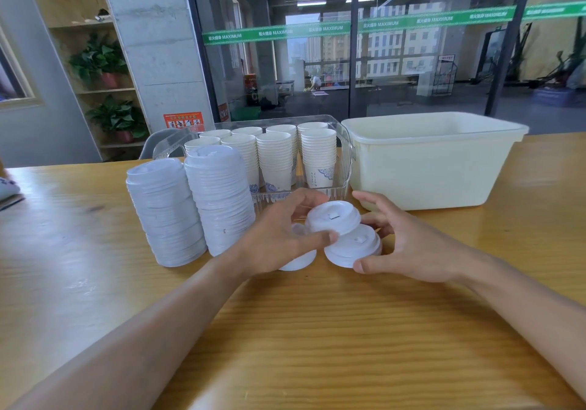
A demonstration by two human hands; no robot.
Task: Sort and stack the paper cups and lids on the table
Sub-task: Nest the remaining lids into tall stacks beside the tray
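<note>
Right now the left hand (279,238) pinches a white lid (333,218) between thumb and curled fingers (304,199), holding it tilted just above a second lid (353,248). That second lid rests at a slant near the worktop (317,330), and the right hand (409,244) holds it with the thumb at its near rim and the fingers spread behind it. A third lid (298,259) lies on the worktop, mostly hidden under the left hand. Just to the left stand 2 tall lid stacks (193,206), leaning a little and touching each other. Behind them a clear plastic tray (344,156) holds several stacks of paper cups (318,153), some printed in blue near the base. Beside the tray on the right sits a cream plastic tub (434,162).
</note>
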